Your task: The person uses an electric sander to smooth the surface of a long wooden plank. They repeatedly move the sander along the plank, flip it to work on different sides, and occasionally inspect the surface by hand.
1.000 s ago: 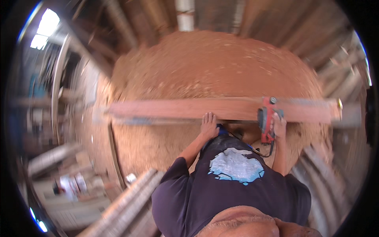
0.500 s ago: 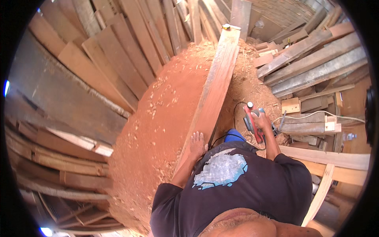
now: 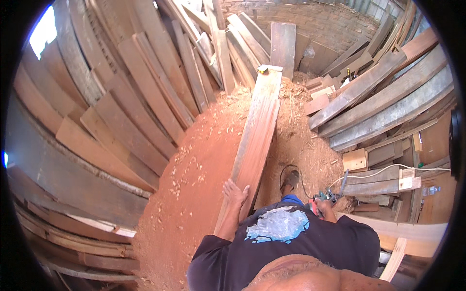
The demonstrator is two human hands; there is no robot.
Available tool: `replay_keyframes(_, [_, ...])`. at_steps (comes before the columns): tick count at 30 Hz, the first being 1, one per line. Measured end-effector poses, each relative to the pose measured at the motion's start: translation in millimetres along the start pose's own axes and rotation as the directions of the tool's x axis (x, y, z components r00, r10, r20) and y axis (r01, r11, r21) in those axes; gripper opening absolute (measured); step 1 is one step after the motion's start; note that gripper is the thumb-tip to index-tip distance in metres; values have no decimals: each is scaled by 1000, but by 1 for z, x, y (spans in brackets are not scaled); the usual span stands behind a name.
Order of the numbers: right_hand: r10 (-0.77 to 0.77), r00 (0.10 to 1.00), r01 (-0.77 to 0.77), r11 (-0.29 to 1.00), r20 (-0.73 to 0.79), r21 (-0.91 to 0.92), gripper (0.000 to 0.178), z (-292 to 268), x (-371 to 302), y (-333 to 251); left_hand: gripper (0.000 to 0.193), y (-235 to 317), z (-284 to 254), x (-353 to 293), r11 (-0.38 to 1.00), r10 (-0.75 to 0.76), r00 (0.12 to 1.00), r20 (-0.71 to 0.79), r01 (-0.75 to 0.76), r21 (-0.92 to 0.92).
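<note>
A long reddish plank (image 3: pixel 255 140) runs away from me, its surface partly planed. Across its near part lies my left hand (image 3: pixel 235 194), fingers stretched toward the left edge and thumb apart. Close to my right side, my right hand (image 3: pixel 324 206) is closed round a red electric planer (image 3: pixel 313 207), mostly hidden by the hand and my shirt. Just beyond that hand sits a greenish power tool (image 3: pixel 331 196), only partly visible. A small yellow-and-black tape measure (image 3: pixel 262 69) rests at the plank's far end.
Sawdust and shavings (image 3: pixel 189 160) cover the floor. Boards (image 3: pixel 141 97) lean along the left, and thick beams (image 3: pixel 388 106) are stacked at the right. A dark cord (image 3: pixel 302 177) loops by my foot (image 3: pixel 290 178). A pale cable (image 3: pixel 374 174) crosses the right-hand timber.
The red planer has come back toward my body with my right hand. My left hand has turned, its fingers now angled to the plank's left edge. The view has shifted.
</note>
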State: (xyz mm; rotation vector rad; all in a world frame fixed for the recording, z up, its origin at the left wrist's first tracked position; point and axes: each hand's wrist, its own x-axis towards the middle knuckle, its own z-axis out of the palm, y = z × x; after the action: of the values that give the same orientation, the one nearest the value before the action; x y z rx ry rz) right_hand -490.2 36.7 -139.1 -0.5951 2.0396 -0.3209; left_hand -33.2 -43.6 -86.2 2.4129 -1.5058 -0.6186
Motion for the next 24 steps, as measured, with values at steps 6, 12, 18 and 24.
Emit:
replay_keyframes(6, [135, 980, -123, 989, 147, -87, 53, -71, 2, -137, 89, 30, -20, 30, 972, -222, 943, 249, 234, -20])
replay_keyframes(12, [-212, 974, 204, 974, -84, -101, 41, -82, 149, -144, 76, 25, 2, 51, 980, -194, 938, 287, 195, 24])
replay_keyframes(18, [-343, 936, 347, 937, 74, -40, 40, -132, 90, -356, 62, 44, -28, 50, 975, -11, 950, 311, 80, -209])
replay_keyframes(24, [-634, 734, 656, 755, 243, -13, 43, -118, 88, -489, 74, 70, -44, 65, 950, -286, 839, 462, 312, 21])
